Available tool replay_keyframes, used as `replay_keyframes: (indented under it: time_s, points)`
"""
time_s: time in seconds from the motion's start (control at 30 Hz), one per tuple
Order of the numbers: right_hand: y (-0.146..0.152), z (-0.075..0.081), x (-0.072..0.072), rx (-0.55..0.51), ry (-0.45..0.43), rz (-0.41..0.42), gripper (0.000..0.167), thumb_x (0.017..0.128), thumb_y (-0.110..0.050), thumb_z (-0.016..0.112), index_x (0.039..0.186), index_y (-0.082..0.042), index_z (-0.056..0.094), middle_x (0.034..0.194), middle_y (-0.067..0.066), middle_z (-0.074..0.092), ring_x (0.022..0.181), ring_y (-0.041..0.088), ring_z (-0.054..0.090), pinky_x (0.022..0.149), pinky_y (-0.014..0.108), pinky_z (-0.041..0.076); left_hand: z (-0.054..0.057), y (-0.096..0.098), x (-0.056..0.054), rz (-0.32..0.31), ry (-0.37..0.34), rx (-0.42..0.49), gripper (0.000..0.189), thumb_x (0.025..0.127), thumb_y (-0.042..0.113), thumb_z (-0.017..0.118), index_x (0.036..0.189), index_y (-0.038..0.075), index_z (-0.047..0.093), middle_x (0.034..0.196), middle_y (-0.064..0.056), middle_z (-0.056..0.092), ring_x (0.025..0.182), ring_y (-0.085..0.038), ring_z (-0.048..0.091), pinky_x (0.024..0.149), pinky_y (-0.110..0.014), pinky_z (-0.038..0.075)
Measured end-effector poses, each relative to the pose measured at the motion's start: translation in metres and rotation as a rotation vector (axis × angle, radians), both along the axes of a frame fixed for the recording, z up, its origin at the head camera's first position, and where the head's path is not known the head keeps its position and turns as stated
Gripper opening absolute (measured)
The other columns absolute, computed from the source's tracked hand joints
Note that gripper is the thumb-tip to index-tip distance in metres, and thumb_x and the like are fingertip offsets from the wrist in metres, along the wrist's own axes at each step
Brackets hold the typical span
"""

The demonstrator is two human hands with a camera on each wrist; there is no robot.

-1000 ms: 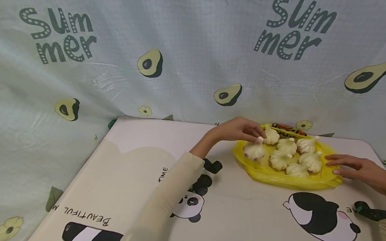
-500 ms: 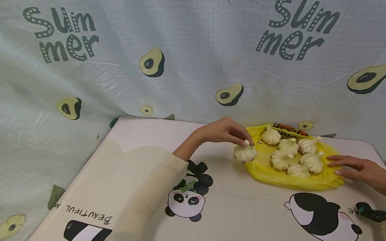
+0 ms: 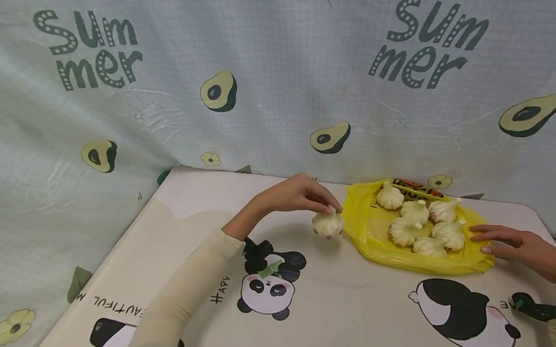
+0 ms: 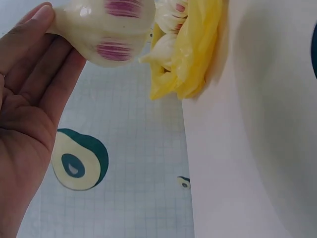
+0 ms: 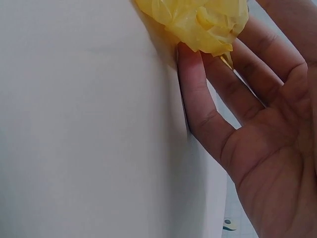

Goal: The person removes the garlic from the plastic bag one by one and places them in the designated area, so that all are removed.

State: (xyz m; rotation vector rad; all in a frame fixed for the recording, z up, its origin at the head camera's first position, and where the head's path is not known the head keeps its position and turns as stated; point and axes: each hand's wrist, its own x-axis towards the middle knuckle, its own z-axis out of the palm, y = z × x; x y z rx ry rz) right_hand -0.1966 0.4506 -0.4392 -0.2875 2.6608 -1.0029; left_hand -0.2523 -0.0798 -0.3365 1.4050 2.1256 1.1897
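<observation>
Garlic bulb (image 3: 328, 225): shifted left, now just beside yellow bag (image 3: 369, 239), above worktop (image 3: 346, 304). Left hand (image 3: 300, 194): fingers pinching stem. Right hand (image 3: 522, 248): fingers extended, touching bag. Removal judged complete; set-down pending.

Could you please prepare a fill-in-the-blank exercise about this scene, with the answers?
1. The vegetable in the left hand is a bulb of ____.
2. The colour of the bag that the right hand touches is ____.
3. Besides the held one, the head view shows ____ bulbs.
4. The large printed word on the hanging cloth reads ____.

Missing words: garlic; yellow; six; SUMMER
</observation>
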Motion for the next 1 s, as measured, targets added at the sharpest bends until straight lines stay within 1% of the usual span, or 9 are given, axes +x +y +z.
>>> replay_keyframes:
  time_s: [0.13,0.23,0.3,0.43,0.63,0.77,0.8,1.0]
  points:
    - [0.000,0.000,0.001,-0.007,0.002,0.000,0.042,0.102,-0.028,0.065,0.131,0.002,0.064,0.116,-0.042,0.031,0.132,0.060,0.026,0.096,0.077,0.032,0.001,-0.012,0.005,0.031,0.004,0.002,0.020,0.094,0.007,0.073,0.113,0.005,0.079,0.110,-0.003,0.077,0.096,-0.009,0.071,0.083,-0.030,0.058]
    - [-0.001,0.000,0.001,-0.002,0.002,-0.002,0.043,0.101,-0.029,0.065,0.131,0.003,0.064,0.120,-0.037,0.032,0.133,0.061,0.024,0.096,0.078,0.031,0.001,-0.020,0.006,0.041,0.026,0.003,0.020,0.094,0.007,0.073,0.113,0.005,0.079,0.110,-0.002,0.077,0.096,-0.009,0.071,0.083,-0.030,0.058]
    - [-0.002,0.000,0.001,0.001,0.001,-0.006,0.044,0.101,-0.029,0.065,0.131,0.003,0.064,0.120,-0.035,0.032,0.133,0.061,0.024,0.096,0.079,0.030,0.002,-0.026,0.006,0.050,0.048,-0.007,0.019,0.094,0.008,0.074,0.112,0.006,0.079,0.108,-0.001,0.077,0.094,-0.009,0.071,0.082,-0.029,0.058]
    - [-0.002,0.001,0.002,-0.005,0.005,-0.002,0.042,0.102,-0.028,0.064,0.131,0.002,0.064,0.117,-0.039,0.032,0.133,0.061,0.024,0.096,0.079,0.031,0.003,-0.036,0.003,0.066,0.079,-0.048,0.019,0.094,0.010,0.074,0.113,0.009,0.080,0.108,0.002,0.077,0.090,-0.008,0.070,0.079,-0.028,0.057]
    - [0.000,-0.001,0.000,0.007,0.011,0.003,0.041,0.102,-0.030,0.064,0.132,-0.001,0.065,0.118,-0.041,0.032,0.135,0.060,0.024,0.096,0.076,0.033,0.004,-0.051,0.000,0.096,0.066,-0.084,0.020,0.094,0.011,0.074,0.113,0.009,0.080,0.108,0.002,0.077,0.093,-0.009,0.071,0.082,-0.029,0.057]
    - [0.003,-0.004,0.000,0.010,0.014,0.004,0.042,0.102,-0.032,0.064,0.133,-0.003,0.065,0.118,-0.043,0.032,0.136,0.059,0.025,0.096,0.074,0.036,0.002,-0.060,-0.003,0.119,0.074,-0.095,0.020,0.094,0.011,0.075,0.113,0.009,0.080,0.108,0.002,0.077,0.094,-0.009,0.071,0.081,-0.029,0.057]
    - [0.003,-0.004,0.000,0.002,0.013,0.006,0.042,0.102,-0.032,0.064,0.133,-0.003,0.065,0.118,-0.043,0.032,0.136,0.060,0.024,0.096,0.075,0.035,0.002,-0.061,-0.003,0.128,0.076,-0.093,0.020,0.094,0.011,0.075,0.113,0.008,0.080,0.108,0.001,0.077,0.094,-0.009,0.071,0.081,-0.029,0.057]
    - [0.001,-0.002,0.002,-0.016,0.009,0.000,0.042,0.102,-0.030,0.063,0.133,-0.001,0.064,0.118,-0.041,0.033,0.138,0.061,0.021,0.097,0.076,0.032,-0.006,-0.070,-0.005,0.199,0.096,-0.069,0.019,0.094,0.011,0.074,0.113,0.008,0.079,0.111,0.001,0.077,0.099,-0.009,0.071,0.083,-0.029,0.057]
